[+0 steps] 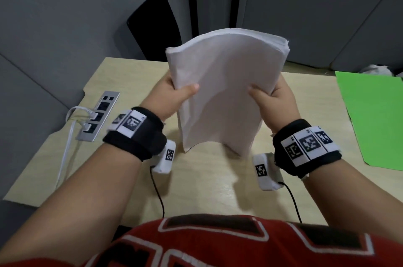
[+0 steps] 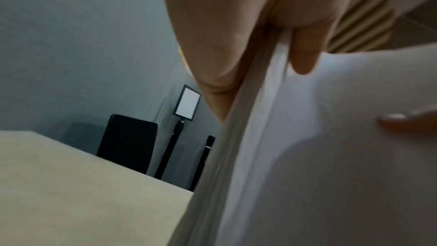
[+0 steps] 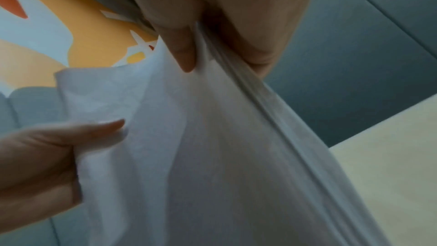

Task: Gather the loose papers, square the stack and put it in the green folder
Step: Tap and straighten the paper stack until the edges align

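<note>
A thick stack of white papers (image 1: pixel 220 90) stands upright over the middle of the wooden table (image 1: pixel 207 183), its bottom edge at or just above the tabletop. My left hand (image 1: pixel 174 96) grips the stack's left edge, thumb on the near face. My right hand (image 1: pixel 272 98) grips the right edge the same way. The wrist views show the paper stack (image 2: pixel 331 156) (image 3: pixel 212 156) pinched between thumb and fingers, its sheet edges bowed. The green folder (image 1: pixel 375 118) lies flat at the table's right side, apart from both hands.
A metal socket strip (image 1: pixel 98 118) with white cables plugged in sits at the table's left. A black chair back (image 1: pixel 152 24) stands behind the far edge. Grey partition walls surround the desk. Something white and crumpled (image 1: pixel 375 69) lies beyond the folder.
</note>
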Action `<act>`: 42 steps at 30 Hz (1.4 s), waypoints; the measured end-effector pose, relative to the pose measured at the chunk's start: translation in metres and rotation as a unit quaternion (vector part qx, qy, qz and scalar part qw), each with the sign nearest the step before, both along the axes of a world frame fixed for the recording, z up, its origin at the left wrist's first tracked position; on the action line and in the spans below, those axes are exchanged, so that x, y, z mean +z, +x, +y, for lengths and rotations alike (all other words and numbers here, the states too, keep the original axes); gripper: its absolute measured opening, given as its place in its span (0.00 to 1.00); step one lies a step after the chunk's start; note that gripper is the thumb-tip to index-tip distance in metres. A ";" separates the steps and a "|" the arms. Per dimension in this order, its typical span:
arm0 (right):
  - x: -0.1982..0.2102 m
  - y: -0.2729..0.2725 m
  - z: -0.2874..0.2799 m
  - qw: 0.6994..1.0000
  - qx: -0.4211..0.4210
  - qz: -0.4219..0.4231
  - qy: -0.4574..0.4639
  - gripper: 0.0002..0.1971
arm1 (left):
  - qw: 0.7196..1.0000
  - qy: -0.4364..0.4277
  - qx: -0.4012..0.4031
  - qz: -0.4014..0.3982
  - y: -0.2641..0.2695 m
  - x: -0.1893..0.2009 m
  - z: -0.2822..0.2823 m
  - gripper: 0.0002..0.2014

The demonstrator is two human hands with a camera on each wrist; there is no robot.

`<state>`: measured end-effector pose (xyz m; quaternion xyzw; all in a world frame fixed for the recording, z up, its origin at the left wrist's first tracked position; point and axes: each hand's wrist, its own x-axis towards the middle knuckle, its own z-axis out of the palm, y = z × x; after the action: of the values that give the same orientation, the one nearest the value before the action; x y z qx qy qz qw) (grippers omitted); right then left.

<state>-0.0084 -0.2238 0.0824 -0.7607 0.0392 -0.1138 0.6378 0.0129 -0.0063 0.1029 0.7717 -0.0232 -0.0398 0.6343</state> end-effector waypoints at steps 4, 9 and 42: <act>0.006 -0.002 0.006 0.996 -0.003 -0.046 -0.079 0.11 | 0.990 0.120 0.047 -0.055 -0.006 0.001 -0.015 0.09; 0.008 -0.002 0.002 0.996 -0.059 -0.072 0.009 0.17 | 0.991 0.073 0.073 -0.090 -0.010 0.005 -0.010 0.13; -0.035 -0.007 0.000 0.935 0.092 0.209 -0.269 0.13 | 0.989 0.126 0.037 0.063 -0.011 -0.045 -0.010 0.08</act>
<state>-0.0155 -0.2242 0.0478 -0.9109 0.0694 0.1010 0.3940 0.0016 -0.0165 0.0579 0.8417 0.0506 -0.0677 0.5334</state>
